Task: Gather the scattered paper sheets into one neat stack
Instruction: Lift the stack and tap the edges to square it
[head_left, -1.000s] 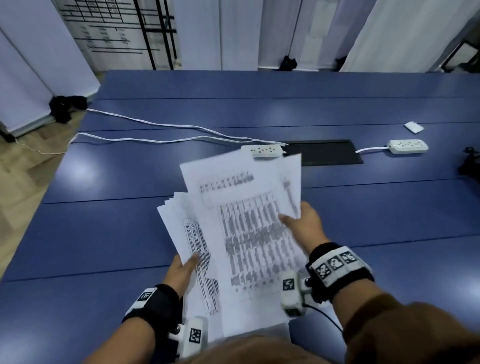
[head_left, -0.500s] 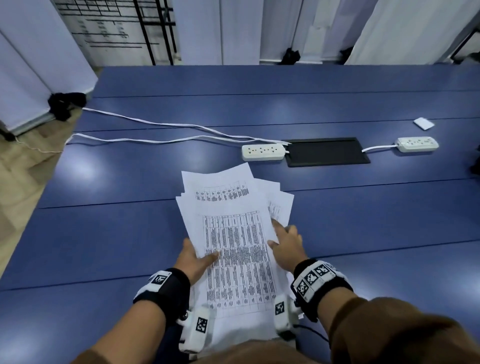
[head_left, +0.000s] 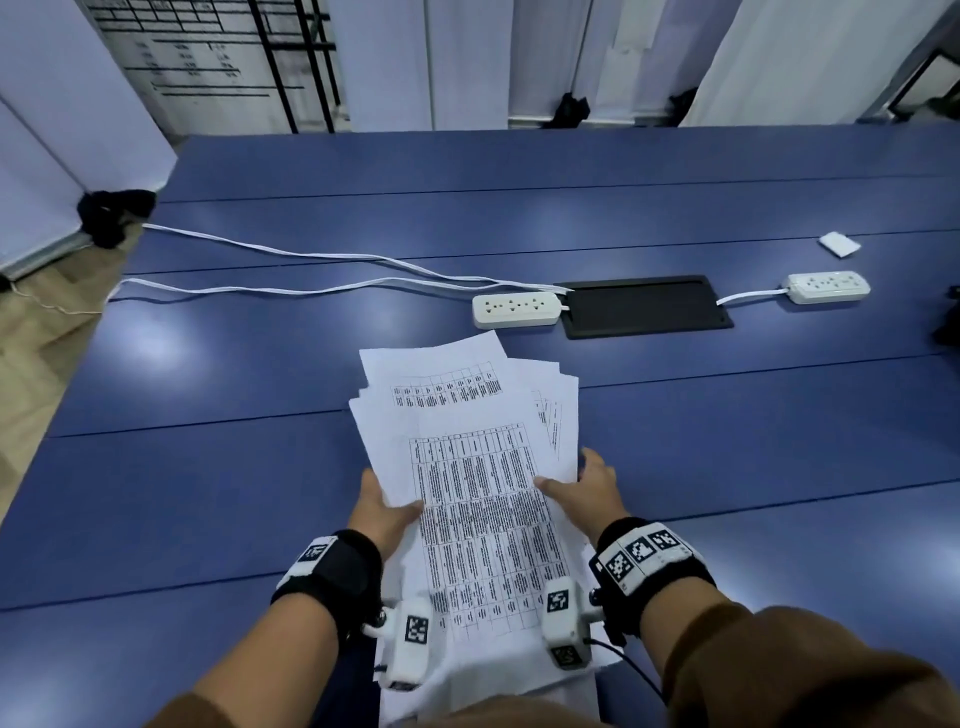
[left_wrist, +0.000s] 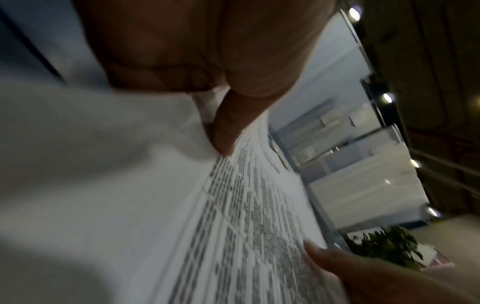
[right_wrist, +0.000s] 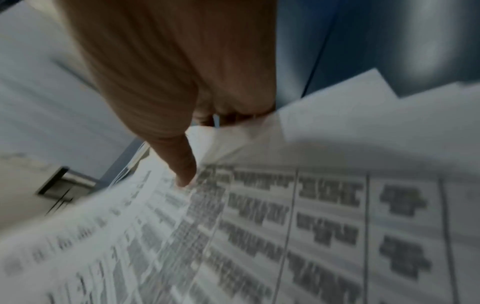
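Loose fan of paper sheets (head_left: 467, 467) at table (head_left: 208, 493) near edge, left hand (head_left: 382, 512) and right hand (head_left: 589, 493) gripping opposite sides, thumbs on top

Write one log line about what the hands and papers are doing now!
left hand: holds paper sheets | right hand: holds sheets | stack: uneven, fanned | table: blue

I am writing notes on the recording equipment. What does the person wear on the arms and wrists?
Both forearms are in brown sleeves. Each wrist carries a black band: the left wristband bears one small white tag with a black square code, the right wristband a white strip with three such codes. Under each wrist sits a white camera module with code stickers; a thin black cable leaves the right one.
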